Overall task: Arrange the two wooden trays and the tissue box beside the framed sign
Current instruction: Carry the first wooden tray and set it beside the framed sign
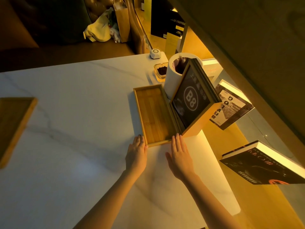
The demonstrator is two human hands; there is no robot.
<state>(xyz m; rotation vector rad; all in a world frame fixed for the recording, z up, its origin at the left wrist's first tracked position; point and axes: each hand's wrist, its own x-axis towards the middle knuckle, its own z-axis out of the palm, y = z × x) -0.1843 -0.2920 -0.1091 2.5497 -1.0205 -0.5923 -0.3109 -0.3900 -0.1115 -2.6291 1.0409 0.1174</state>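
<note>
A long empty wooden tray lies flat on the white marble table, right against the left side of the framed sign, a dark "B8" panel in a gold frame that leans back. My left hand lies flat at the tray's near left corner, fingertips touching it. My right hand lies flat at the near right corner, fingertips touching the tray's near edge. Both hands have straight fingers and hold nothing. A second wooden tray sits at the table's far left edge, partly cut off. No tissue box can be made out.
Behind the sign stands a white cylindrical bin, with a glass ashtray and a small white call button beyond it. Books stand on a lit ledge to the right. A bag rests on the dark seat behind the table.
</note>
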